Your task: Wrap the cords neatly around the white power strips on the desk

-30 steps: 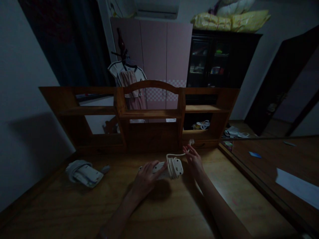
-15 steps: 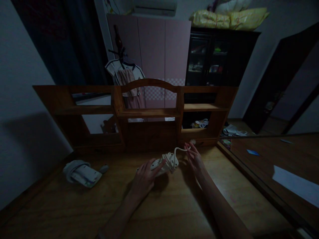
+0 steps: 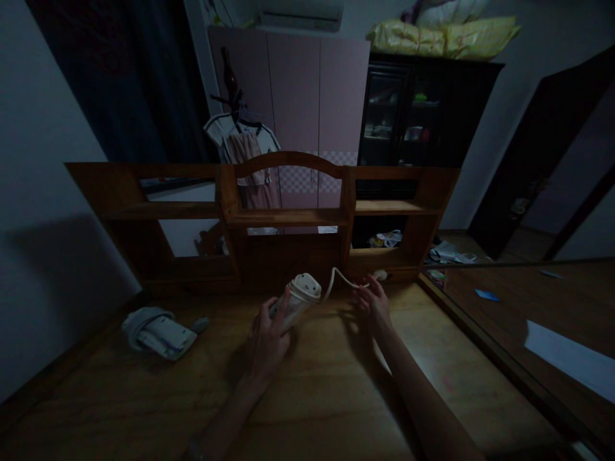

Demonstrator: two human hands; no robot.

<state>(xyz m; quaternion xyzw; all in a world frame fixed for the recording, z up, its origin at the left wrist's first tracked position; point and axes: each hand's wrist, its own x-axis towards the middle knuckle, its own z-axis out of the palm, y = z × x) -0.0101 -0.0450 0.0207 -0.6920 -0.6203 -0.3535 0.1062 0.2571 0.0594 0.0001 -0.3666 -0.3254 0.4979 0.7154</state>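
My left hand (image 3: 269,336) is closed around a white power strip (image 3: 294,306), tilted above the wooden surface with its far end raised. White cord is wound around that far end. From there the loose cord (image 3: 342,276) runs in a bend to my right hand (image 3: 375,304), whose fingers pinch it. Just beyond those fingers is a pale plug (image 3: 380,274) at the cord's end. On the left of the surface lies a second white power strip (image 3: 168,336), its thick cord coiled around it and its plug (image 3: 200,324) beside it.
A wooden shelf unit (image 3: 283,221) stands along the back of the wooden tabletop (image 3: 317,397). A wall (image 3: 43,256) borders the left side. To the right, past a raised edge, a lower brown surface holds white paper (image 3: 567,358) and a blue card (image 3: 487,295).
My left hand has turned the power strip and tipped its far end up, shifting it left. The cord between my hands stretches longer, and the plug sits slightly farther right.
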